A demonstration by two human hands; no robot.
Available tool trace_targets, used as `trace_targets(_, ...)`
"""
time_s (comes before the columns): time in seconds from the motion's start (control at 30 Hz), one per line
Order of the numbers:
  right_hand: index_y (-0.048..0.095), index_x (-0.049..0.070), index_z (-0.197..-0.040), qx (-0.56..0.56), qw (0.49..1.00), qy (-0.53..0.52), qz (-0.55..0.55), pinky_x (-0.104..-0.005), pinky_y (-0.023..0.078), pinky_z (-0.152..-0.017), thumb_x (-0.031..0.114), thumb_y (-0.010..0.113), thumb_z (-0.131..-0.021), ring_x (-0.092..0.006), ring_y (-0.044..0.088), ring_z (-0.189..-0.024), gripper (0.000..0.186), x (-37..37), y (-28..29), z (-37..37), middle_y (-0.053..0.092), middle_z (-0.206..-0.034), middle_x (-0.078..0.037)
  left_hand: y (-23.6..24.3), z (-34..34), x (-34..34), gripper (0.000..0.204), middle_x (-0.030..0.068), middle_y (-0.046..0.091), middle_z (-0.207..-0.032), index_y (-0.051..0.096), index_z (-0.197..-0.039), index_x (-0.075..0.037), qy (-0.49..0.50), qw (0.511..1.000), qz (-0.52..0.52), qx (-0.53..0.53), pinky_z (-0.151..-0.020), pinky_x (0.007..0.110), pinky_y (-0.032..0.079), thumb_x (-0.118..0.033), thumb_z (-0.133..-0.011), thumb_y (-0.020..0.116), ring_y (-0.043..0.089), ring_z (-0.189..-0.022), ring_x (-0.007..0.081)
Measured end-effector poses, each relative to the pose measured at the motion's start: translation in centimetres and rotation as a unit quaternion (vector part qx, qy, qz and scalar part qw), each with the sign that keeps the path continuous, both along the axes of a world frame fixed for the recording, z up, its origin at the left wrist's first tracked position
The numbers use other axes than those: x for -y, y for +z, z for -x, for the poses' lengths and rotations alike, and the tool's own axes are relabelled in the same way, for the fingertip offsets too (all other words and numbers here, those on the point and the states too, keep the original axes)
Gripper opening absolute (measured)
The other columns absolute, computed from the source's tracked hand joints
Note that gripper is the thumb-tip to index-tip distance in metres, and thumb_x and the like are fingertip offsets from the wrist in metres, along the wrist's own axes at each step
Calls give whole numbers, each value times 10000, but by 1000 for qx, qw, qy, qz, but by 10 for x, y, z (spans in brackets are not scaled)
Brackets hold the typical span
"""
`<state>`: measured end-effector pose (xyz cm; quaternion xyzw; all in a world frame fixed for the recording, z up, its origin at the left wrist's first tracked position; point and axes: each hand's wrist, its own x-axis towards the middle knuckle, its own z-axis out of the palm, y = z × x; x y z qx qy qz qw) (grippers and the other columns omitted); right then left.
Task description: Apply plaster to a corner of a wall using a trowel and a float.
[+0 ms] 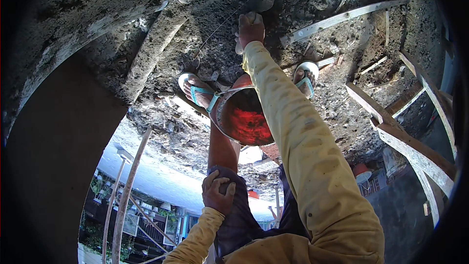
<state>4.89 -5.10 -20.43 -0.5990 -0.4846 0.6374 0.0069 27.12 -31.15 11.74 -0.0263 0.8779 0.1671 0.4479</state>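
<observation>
My right arm, in a dusty yellow sleeve, reaches far forward. At its end my right hand (251, 28) is closed in a fist around what looks like a trowel, its grey rounded blade (265, 0) lying against the rough, shaded mortar surface beyond the knuckles. My left hand (218, 193) lies on my bent knee with its fingers spread, holding nothing. Between my feet stands a round bucket (221, 123), its inside glowing red in the sunlight; my right forearm hides part of its rim.
A thin string (222, 24) runs slantwise near my right hand. Rubble covers the ground around my sandalled feet (195, 90). A long wooden strip (347, 19) lies at far right, above a timber frame (415, 151). Wooden poles (129, 190) stand at lower left beside a dark wall (58, 132).
</observation>
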Motion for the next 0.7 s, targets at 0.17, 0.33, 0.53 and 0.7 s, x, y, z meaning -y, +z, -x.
trace_targets(0.17,518,79,-888,-17,985,103,-139,-347,476,-469,210,616,-794,-199,567,-501,189,-15,-16,-12,575,-668,-59,-2,0,-10,251,154,551,-1199,668,-888,-81,5,1000,-19,8,-984,453,398,-260,-731,747,494,-1136,346)
trace_targets(0.33,532,65,-874,-53,992,104,45,-312,435,-391,239,647,-783,-131,504,-437,228,-45,-6,-40,548,-656,-50,-3,-3,-13,247,145,544,-1213,672,-889,-89,-5,1000,-7,16,-991,451,393,-259,-728,750,483,-1153,342)
trace_targets(0.53,524,7,-1053,59,939,274,-201,-465,491,-794,289,657,-784,-424,604,-905,412,-59,30,-107,630,-939,-242,-2,-4,-17,249,116,538,-1241,680,-895,-107,-11,999,21,25,-1013,445,381,-285,-733,746,475,-1176,332)
trace_targets(0.7,494,-23,-1181,116,934,297,-160,-465,454,-902,278,636,-796,-448,557,-1045,508,-31,67,-130,590,-1089,-276,16,6,0,283,113,523,-1284,682,-934,-117,0,996,71,51,-1042,436,362,-329,-752,729,444,-1227,332)
